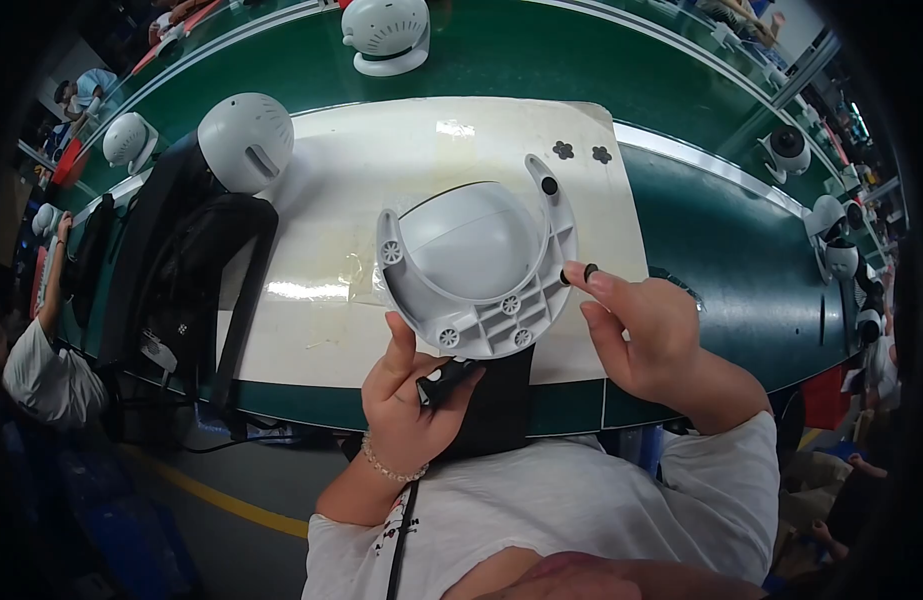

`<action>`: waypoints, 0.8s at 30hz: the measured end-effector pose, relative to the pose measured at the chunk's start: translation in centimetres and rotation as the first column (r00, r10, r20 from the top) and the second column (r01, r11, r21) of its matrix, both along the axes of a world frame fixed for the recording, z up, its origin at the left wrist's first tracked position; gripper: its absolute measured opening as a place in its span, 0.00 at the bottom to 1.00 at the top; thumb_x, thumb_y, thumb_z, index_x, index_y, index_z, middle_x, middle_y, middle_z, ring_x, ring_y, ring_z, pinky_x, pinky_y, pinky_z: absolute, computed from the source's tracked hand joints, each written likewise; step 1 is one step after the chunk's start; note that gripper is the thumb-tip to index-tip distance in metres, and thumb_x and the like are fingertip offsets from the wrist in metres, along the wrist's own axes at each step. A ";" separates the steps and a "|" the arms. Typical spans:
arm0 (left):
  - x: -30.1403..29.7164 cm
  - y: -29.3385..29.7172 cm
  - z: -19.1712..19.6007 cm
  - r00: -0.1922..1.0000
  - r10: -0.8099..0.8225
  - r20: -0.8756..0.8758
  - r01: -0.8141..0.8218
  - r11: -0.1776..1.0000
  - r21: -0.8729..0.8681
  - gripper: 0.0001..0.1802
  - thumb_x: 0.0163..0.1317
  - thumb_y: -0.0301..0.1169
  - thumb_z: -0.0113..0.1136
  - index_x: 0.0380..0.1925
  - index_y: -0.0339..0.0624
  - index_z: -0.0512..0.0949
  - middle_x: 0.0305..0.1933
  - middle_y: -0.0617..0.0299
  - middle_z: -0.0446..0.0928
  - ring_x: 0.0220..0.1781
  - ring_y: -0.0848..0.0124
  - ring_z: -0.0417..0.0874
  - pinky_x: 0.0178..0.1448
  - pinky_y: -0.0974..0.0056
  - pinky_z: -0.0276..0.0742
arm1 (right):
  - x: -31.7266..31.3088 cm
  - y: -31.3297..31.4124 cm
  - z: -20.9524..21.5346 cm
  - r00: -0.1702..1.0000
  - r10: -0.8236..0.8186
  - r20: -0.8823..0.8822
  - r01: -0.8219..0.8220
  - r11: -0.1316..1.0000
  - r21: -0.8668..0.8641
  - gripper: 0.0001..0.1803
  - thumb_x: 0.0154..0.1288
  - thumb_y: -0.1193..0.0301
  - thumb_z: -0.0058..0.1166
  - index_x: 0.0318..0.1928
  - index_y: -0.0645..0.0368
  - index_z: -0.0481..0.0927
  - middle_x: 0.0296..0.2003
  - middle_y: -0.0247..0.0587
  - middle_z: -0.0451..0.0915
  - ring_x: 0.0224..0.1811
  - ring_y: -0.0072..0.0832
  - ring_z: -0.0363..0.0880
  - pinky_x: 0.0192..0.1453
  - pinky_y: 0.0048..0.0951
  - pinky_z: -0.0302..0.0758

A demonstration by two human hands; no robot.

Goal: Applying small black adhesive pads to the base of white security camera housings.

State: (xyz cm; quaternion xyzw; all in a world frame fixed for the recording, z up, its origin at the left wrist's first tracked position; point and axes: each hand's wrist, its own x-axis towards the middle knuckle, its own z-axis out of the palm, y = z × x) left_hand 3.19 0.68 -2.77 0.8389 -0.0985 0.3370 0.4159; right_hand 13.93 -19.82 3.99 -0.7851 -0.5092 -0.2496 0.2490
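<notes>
A white plastic device [471, 240] lies base-up in front of me, its rounded body inside a curved, ribbed base [496, 330]. One black round foot pad [549, 186] sits on the base's upper right arm. My right hand [646, 330] reaches in from the right, its foremost fingertip against the base's right edge, where another dark pad [564, 277] shows. A further black pad [590, 271] clings to a finger of that hand. My left hand [411, 405] is closed on a small black backing sheet [447, 383] with pale round spots, below the base, its thumb or forefinger pointing up beside the rim.
A white work mat [321, 160] covers the green bench. Two dark flower-shaped pieces [581, 152] lie at its upper right. Another white device [246, 145] stands beside a black bag [201, 260] on the left. More devices [386, 38] stand on the far green surface. A person's arm [53, 290] shows at far left.
</notes>
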 end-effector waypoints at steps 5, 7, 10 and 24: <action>-0.1 0.2 -0.3 1.000 0.005 0.003 -0.005 1.000 -0.007 0.15 0.36 0.19 0.66 0.26 0.30 0.73 0.62 0.40 0.55 0.24 0.69 0.78 0.31 0.71 0.73 | 0.1 1.3 1.4 0.990 0.062 -0.130 -0.037 0.982 0.187 0.16 0.44 0.77 0.60 0.38 0.56 0.76 0.44 0.40 0.72 0.31 0.27 0.71 0.33 0.24 0.68; -0.1 0.3 0.0 1.000 -0.017 -0.018 0.017 1.000 -0.013 0.13 0.35 0.19 0.66 0.24 0.31 0.74 0.62 0.40 0.56 0.23 0.69 0.78 0.30 0.71 0.73 | 0.0 2.0 1.6 0.957 0.100 -0.273 -0.050 0.982 0.182 0.11 0.44 0.77 0.60 0.33 0.54 0.78 0.48 0.41 0.66 0.47 0.35 0.65 0.48 0.30 0.63; -0.2 0.1 0.5 0.999 -0.020 -0.045 0.018 0.999 -0.051 0.12 0.36 0.19 0.66 0.23 0.31 0.74 0.61 0.41 0.56 0.23 0.69 0.78 0.30 0.71 0.73 | 0.3 2.9 1.9 0.921 0.146 -0.360 -0.117 0.988 0.100 0.07 0.50 0.74 0.58 0.32 0.56 0.78 0.51 0.47 0.64 0.57 0.40 0.58 0.53 0.31 0.62; 0.1 0.1 0.3 0.998 -0.044 -0.042 0.040 0.995 -0.093 0.11 0.38 0.20 0.66 0.24 0.33 0.76 0.60 0.41 0.58 0.24 0.67 0.79 0.31 0.70 0.73 | 0.8 3.5 -0.1 0.945 0.134 -0.298 -0.116 0.990 0.077 0.05 0.52 0.71 0.57 0.32 0.55 0.79 0.55 0.45 0.67 0.62 0.45 0.54 0.60 0.37 0.57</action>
